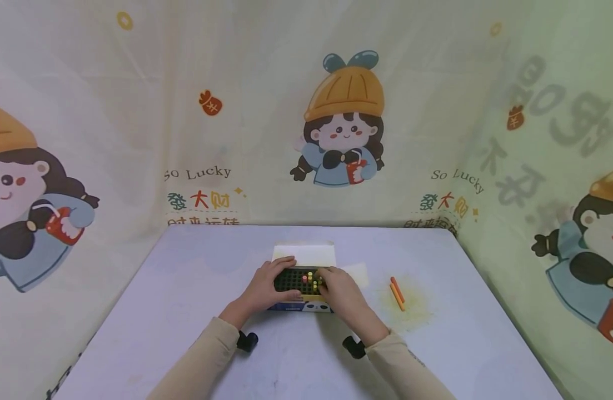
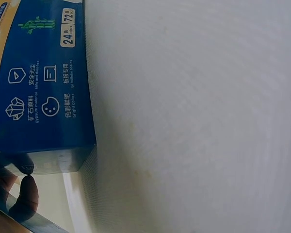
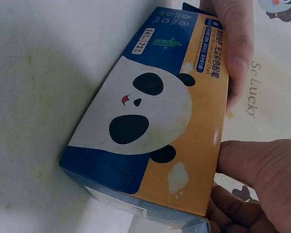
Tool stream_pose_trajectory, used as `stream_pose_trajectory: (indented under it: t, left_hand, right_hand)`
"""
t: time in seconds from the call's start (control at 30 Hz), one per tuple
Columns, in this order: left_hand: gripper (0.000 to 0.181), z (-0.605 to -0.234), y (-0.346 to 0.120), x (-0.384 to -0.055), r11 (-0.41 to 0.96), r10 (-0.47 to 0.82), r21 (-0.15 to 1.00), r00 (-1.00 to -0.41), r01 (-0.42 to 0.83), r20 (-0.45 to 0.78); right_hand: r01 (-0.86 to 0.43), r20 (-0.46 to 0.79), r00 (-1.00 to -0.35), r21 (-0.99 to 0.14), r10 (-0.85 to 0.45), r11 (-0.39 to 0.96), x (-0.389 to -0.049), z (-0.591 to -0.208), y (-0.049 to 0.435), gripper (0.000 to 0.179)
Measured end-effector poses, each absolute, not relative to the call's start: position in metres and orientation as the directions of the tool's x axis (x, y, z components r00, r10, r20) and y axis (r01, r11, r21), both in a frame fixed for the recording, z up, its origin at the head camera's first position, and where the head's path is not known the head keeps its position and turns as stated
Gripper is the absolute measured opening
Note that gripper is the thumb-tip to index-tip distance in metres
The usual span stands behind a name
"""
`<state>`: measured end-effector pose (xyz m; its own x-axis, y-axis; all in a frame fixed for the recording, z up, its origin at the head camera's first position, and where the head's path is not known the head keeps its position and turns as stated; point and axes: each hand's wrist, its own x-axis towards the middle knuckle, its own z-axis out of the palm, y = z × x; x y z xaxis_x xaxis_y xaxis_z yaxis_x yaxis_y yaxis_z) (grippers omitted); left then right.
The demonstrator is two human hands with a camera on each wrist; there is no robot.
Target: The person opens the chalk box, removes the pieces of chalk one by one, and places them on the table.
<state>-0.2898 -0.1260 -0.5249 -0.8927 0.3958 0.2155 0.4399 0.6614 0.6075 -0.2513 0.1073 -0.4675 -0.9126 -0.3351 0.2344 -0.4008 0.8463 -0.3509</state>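
An opened chalk box [image 1: 292, 306] stands on the table, with a panda on its blue and orange front. Its black grid [image 1: 286, 280] of holes faces up and has a few pink and yellow chalk sticks [image 1: 310, 276] in it. My left hand [image 1: 266, 283] grips the box's left end, thumb along the front edge and fingers toward the back. Over the right end of the grid, my right hand [image 1: 342, 289] has curled fingers, with thumb and fingertips pinching at a yellow chalk stick that they mostly hide. The right thumb [image 3: 237, 158] lies at the top front edge.
Two orange chalk sticks [image 1: 397, 294] lie on the table to the right, amid a yellowish dust stain. The box's white lid flap [image 1: 311, 254] stretches out behind the grid. A pale sheet [image 1: 357, 274] shows behind my right hand. Printed cloth hangs around the table [image 1: 176, 333].
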Motion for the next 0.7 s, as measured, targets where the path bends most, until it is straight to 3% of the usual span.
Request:
stream_pose_trajectory:
  t: [0.7]
  left_hand:
    - [0.086, -0.5265, -0.1267, -0.2918, 0.664, 0.394, 0.607, -0.895, 0.436, 0.211]
  right_hand:
    - [-0.429, 0.252, -0.901, -0.404, -0.353, 0.808, -0.2578, -0.4755, 0.1117, 0.018]
